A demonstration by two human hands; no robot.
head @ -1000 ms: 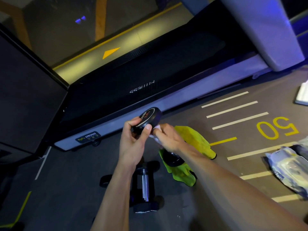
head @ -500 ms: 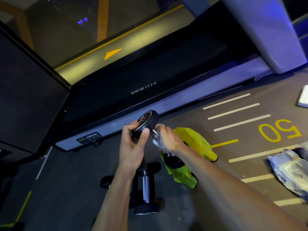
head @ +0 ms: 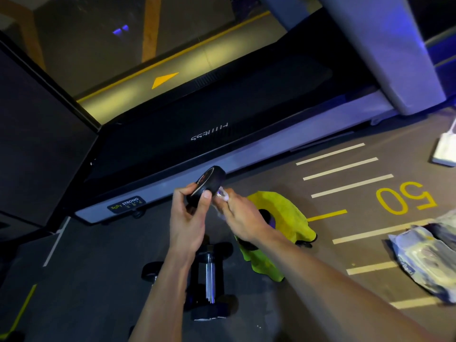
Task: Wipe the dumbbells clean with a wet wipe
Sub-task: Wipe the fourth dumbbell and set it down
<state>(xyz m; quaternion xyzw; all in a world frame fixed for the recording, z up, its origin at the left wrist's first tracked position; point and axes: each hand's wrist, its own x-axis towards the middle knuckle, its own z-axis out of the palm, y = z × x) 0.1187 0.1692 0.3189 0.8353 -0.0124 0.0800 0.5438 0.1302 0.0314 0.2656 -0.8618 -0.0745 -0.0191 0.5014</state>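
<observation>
Three dumbbells (head: 208,183), one cloth (head: 283,213), one wipe pack (head: 424,255).

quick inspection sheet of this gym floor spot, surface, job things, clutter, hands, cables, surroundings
surface: grey gym floor with white and yellow lines and a yellow 50.
job's things: held dumbbell raised, lower end over the yellow cloth; wet wipe at its handle; another dumbbell on the floor; wipes pack at right.
clutter: white flat object at right edge, unclear.
hands: left hand grips the dumbbell's upper head; right hand pinches the wipe.
cables: nothing seen.
surroundings: treadmill directly ahead.
</observation>
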